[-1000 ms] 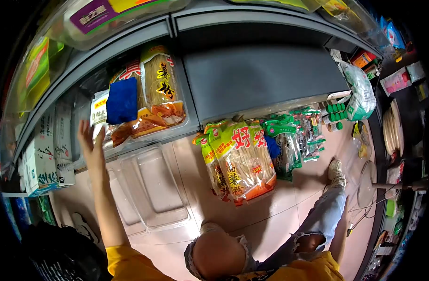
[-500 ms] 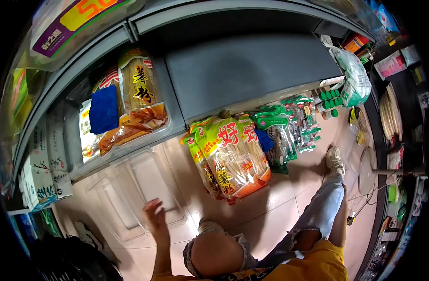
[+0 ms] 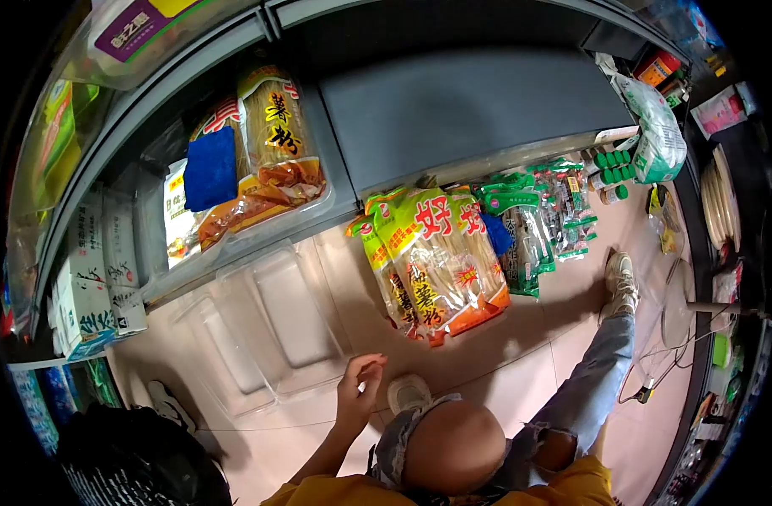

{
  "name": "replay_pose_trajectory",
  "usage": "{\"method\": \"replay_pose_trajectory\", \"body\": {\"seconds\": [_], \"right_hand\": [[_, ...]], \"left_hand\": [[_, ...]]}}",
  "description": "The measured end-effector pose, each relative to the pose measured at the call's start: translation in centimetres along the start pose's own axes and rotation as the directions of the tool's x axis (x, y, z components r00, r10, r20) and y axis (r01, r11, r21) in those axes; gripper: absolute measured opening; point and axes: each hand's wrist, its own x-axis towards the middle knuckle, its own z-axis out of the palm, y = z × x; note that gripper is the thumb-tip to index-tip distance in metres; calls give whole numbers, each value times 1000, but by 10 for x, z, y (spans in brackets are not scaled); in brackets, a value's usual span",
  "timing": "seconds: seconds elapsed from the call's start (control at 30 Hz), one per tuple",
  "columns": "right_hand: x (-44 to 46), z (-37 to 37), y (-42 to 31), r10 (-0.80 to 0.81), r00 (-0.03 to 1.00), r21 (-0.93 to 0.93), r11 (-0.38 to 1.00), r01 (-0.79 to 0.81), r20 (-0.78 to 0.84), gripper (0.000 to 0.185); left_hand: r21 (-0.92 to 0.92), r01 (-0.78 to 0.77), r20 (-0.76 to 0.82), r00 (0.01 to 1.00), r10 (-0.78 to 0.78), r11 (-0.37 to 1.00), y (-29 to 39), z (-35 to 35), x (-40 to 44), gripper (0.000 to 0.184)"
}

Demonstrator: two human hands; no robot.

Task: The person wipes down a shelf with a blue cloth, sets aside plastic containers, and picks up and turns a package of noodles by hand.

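My left hand (image 3: 360,384) hangs in the air just left of my bent knee, with nothing in it. Its fingers are loosely bent and apart. Nearest to it on the floor are two clear plastic bins (image 3: 295,316), lying side by side. Ahead of the hand, green-and-orange packets of dried noodles (image 3: 441,268) lean together against the shelf base. Green-topped packets (image 3: 521,236) lie to their right, with a blue cloth (image 3: 497,234) tucked between. My right hand does not show; it is hidden beside my right leg.
On the lower grey shelf (image 3: 411,110), a clear bin holds large noodle packets (image 3: 280,143) and a blue cloth (image 3: 210,170). Green-capped jars (image 3: 609,173) and a white-green bag (image 3: 656,135) are at right. White cartons (image 3: 86,295) and a black bag (image 3: 137,460) are at left.
My left hand has moved right, away from the clear bins and towards my knee. My left knee has also shifted right. The packets and bins have stayed in place while the view shifted.
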Motion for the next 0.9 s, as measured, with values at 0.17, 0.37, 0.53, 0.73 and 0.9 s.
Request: {"method": "replay_pose_trajectory", "body": {"seconds": [0.17,0.37,0.53,0.73,0.9], "right_hand": [[-14,1,-1,-25,1000,-78,997,26,19,34],[-36,-9,-3,-55,998,-266,962,64,41,34],[-82,-50,-16,-48,996,-595,799,84,76,35],[-169,-127,-59,14,982,-913,370,171,189,36],[-174,-163,-132,-71,975,-968,119,220,213,37]], "left_hand": [[3,-27,57,998,27,1000,7,1,10,15],[189,-45,254,967,-5,981,-3,-2,23,18],[57,-117,360,929,89,991,3,16,38,19],[36,-195,360,918,170,980,0,37,63,17],[1,-171,249,954,165,985,18,40,57,17]]}}
